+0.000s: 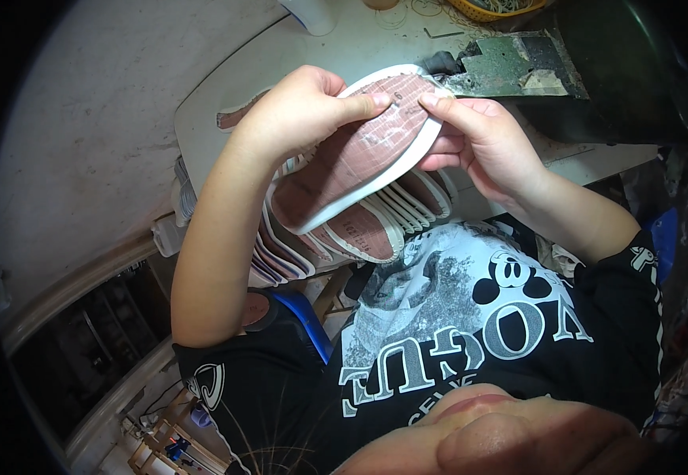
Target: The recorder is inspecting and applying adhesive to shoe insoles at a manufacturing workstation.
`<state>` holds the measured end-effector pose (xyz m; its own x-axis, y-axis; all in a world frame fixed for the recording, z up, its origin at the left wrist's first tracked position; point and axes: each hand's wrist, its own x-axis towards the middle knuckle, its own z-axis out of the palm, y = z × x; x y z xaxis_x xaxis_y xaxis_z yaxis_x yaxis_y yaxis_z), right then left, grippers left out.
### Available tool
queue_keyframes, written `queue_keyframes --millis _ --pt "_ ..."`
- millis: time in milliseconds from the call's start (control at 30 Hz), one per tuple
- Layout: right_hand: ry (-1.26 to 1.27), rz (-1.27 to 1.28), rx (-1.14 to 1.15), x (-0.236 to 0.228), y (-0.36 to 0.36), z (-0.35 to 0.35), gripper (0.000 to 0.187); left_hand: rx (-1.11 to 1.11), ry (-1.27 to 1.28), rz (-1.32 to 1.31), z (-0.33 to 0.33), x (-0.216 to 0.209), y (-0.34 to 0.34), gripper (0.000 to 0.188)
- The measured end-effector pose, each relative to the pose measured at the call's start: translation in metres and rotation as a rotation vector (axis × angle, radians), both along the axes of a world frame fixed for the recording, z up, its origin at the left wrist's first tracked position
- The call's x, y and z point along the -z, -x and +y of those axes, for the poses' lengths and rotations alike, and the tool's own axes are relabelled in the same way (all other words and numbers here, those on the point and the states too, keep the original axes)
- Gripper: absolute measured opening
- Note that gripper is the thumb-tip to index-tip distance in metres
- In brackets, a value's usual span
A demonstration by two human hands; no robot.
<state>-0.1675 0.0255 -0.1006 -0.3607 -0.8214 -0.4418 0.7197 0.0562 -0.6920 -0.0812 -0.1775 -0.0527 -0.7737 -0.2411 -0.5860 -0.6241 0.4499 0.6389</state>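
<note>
A shoe sole piece [363, 150] with a pinkish-brown face and a white rim is held tilted above the table. My left hand [308, 99] grips its far left side, thumb pressed flat on the brown face. At the far right end my right hand [482, 134] pinches the edge, thumb on top and fingers curled beneath. That far end meets the tip of a worn green machine arm [510, 67]; the exact contact there is too small to tell. Below the held piece lie several similar sole pieces [363, 231], standing in rows and partly hidden by it.
The pale table [209, 146] runs under the machine to the right. Another sole piece [237, 112] lies behind my left wrist. Farther back are a white container [310, 14], a hex key [443, 33] and a yellow basket [490, 11]. A wall [106, 134] stands at the left.
</note>
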Motion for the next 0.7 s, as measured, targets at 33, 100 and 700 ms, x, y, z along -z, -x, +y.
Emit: queue_keyframes --millis 33,100,700 --pt "0.0 0.009 -0.013 0.0 0.001 0.0 0.03 -0.01 -0.036 -0.007 0.002 0.001 -0.001 0.045" --pt "0.004 0.019 -0.027 0.0 0.001 0.001 0.031 -0.049 -0.103 -0.045 0.005 0.005 -0.005 0.046" --pt "0.033 0.255 -0.18 0.003 0.007 0.014 0.028 -0.263 -0.302 0.07 0.033 0.006 -0.014 0.042"
